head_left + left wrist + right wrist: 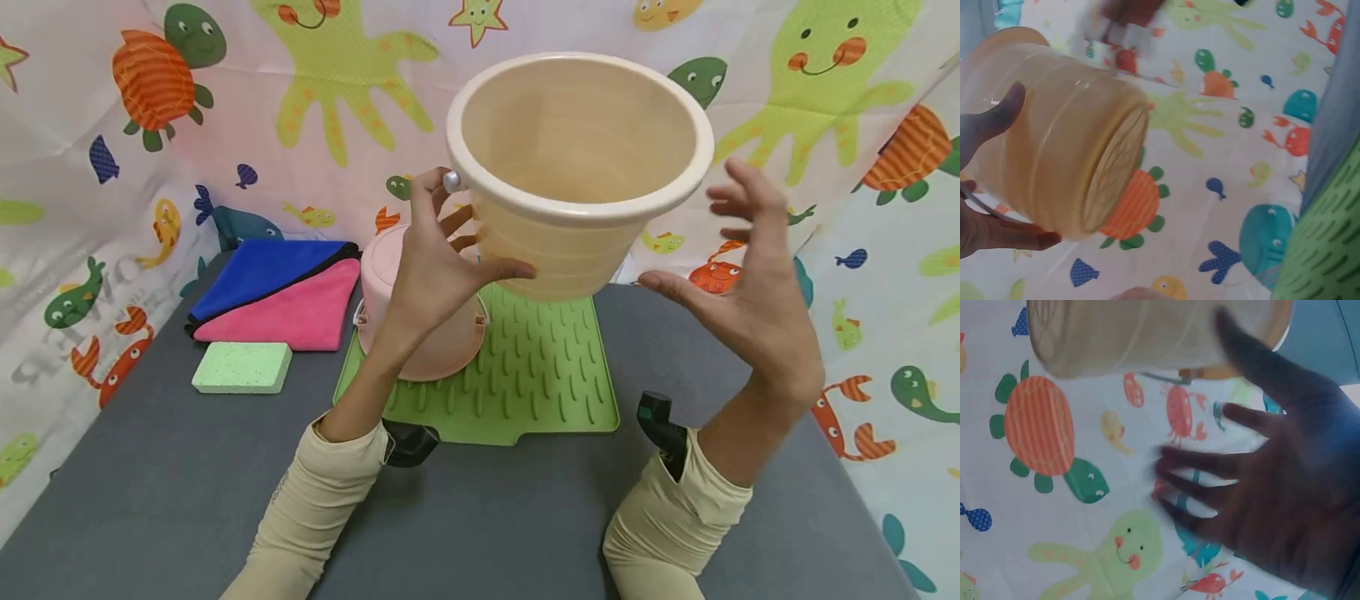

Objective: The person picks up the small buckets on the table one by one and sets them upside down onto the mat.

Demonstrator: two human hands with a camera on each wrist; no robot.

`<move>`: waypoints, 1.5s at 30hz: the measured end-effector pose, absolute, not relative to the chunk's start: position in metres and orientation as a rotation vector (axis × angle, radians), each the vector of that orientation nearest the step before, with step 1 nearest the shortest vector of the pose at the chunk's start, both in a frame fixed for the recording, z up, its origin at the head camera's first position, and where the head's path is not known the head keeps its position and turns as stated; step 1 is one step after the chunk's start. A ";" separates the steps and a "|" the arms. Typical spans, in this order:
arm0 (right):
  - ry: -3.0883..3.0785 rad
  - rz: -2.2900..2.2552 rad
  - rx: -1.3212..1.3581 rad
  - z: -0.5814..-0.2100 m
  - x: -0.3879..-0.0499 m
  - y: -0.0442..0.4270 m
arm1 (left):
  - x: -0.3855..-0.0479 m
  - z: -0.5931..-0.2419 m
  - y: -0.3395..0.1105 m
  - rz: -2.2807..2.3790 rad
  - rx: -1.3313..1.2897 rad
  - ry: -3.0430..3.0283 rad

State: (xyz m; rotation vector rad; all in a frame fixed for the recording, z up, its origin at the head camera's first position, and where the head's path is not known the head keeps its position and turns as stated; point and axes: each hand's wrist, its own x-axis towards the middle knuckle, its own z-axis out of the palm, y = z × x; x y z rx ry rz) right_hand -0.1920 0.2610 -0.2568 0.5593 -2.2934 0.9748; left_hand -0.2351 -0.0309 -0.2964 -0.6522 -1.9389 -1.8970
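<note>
A cream plastic bucket (558,242) is held up above the green mat, its open mouth tilted toward the head camera. My left hand (442,267) grips its left side, with the thumb across the front wall and the fingers round behind. In the left wrist view, a thin wire handle passes by those fingers, and the ribbed base of the bucket (1054,137) shows. To the right, apart from the bucket, my right hand (757,283) is raised with fingers spread and holds nothing; it looks blurred in the right wrist view.
A pink bucket (446,346) stands upside down on the green spiked mat (540,358), partly hidden behind my left arm. Left of it lie a folded blue and pink cloth (285,300) and a pale green sponge (243,367). A curtain with sea animals surrounds the grey table (510,517).
</note>
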 end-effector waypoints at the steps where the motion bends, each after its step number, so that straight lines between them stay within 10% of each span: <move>1: -2.440 0.972 0.570 -0.259 -0.194 0.267 | -0.235 -0.295 -0.034 -1.944 -0.665 -1.924; 12: -2.733 0.897 0.894 -0.265 -0.199 0.266 | -0.237 -0.295 -0.036 -2.162 -0.713 -1.927; 45: -2.328 1.327 0.721 -0.264 -0.202 0.266 | -0.235 -0.303 -0.019 -1.749 -0.898 -2.135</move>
